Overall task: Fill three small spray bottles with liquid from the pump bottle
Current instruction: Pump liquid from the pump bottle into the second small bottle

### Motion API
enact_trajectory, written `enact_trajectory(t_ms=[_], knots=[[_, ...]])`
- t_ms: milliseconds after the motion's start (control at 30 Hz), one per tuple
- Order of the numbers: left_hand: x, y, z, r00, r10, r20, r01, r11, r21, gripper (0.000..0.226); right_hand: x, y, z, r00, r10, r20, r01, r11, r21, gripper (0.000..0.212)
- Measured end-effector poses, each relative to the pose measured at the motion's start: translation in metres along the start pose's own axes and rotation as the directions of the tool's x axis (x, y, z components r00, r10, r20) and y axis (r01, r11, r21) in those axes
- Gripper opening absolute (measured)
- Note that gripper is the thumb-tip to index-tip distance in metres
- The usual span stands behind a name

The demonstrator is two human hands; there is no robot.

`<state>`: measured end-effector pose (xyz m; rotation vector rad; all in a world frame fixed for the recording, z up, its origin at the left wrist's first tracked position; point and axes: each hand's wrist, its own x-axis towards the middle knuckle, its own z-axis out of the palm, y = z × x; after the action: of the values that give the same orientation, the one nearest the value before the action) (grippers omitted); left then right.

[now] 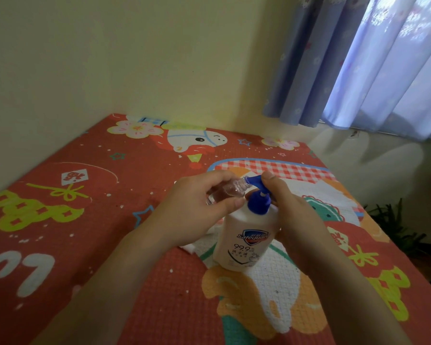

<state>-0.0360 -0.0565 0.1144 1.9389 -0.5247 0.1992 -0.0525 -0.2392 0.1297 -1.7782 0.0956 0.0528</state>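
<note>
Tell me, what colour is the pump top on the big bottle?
Blue. The pump top shows clearly in the head view.

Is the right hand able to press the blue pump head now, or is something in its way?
Probably yes. The right hand wraps the pump bottle, its thumb already on the blue pump head. The small bottle in the left hand sits only at the spout.

Both forearms come up from the bottom edge, bare to the wrist, no sleeves showing; left hand (192, 207) and right hand (291, 207) carry no rings, watch or gloves.
</note>
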Motion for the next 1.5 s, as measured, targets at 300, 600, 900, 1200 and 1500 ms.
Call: enact_trajectory(t_ms=[300, 600, 900, 1200, 1500], knots=[[0.0004, -0.0045, -0.0019, 1.000, -0.018, 0.013, 0.017, 0.999, 0.044, 0.033, -0.0026, -0.0016, -0.0004, 1.000, -0.031, 0.003, 0.031, 1.000, -0.005, 0.033], [-0.0002, -0.0043, -0.0028, 1.000, -0.020, 0.022, 0.019, 0.999, 0.046, 0.032, -0.0010, -0.0014, -0.0032, 0.998, -0.061, 0.006, 0.061, 0.997, -0.048, 0.033], [0.0018, -0.0003, -0.0005, 1.000, 0.012, 0.019, -0.011, 1.000, -0.015, 0.028, -0.0025, -0.0015, -0.0054, 0.998, -0.033, 0.062, 0.039, 0.993, -0.107, 0.047], [0.0007, -0.0007, 0.0006, 1.000, 0.029, 0.005, -0.029, 0.999, -0.023, 0.027, -0.0028, -0.0053, -0.0007, 1.000, 0.000, 0.017, 0.002, 0.996, -0.084, 0.055], [0.0008, 0.0005, 0.0014, 0.999, 0.036, -0.009, -0.036, 0.999, -0.014, 0.030, 0.0000, -0.0030, -0.0042, 0.999, 0.000, 0.050, 0.001, 1.000, -0.017, 0.057]])
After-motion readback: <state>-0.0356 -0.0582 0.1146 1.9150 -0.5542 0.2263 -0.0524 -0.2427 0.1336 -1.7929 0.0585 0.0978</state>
